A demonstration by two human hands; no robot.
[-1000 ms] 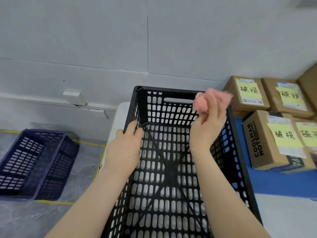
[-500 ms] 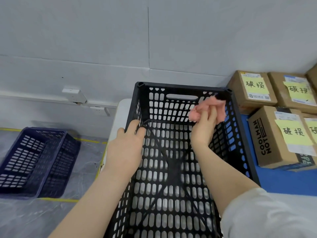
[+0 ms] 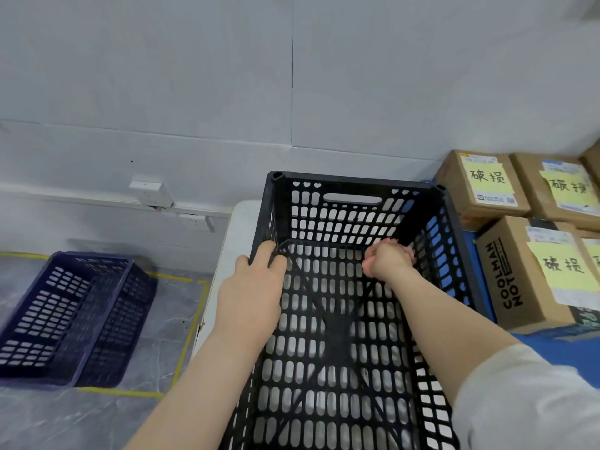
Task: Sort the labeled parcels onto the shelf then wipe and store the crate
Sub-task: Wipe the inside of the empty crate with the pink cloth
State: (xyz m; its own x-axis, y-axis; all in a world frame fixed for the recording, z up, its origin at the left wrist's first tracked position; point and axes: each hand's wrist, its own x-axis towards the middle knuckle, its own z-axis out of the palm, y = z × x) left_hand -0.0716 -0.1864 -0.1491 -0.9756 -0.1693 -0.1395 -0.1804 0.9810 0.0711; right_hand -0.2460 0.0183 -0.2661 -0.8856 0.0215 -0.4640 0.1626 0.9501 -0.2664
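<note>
A black perforated plastic crate stands on a white surface in front of me, with nothing inside but my arm. My left hand grips the crate's left wall near the far corner, fingers hooked over the rim. My right hand is down inside the crate at the far end of its floor, closed around a pink cloth, of which only a sliver shows past the fingers. To the right, cardboard parcels with yellow handwritten labels lie on a blue surface.
A dark blue perforated crate sits on the grey floor at the left inside yellow tape lines. A grey wall with a socket box runs behind. The white surface's left edge is just left of the black crate.
My right hand has dropped with the pink cloth from above the crate's far rim down onto its floor. My left hand has stayed on the left wall.
</note>
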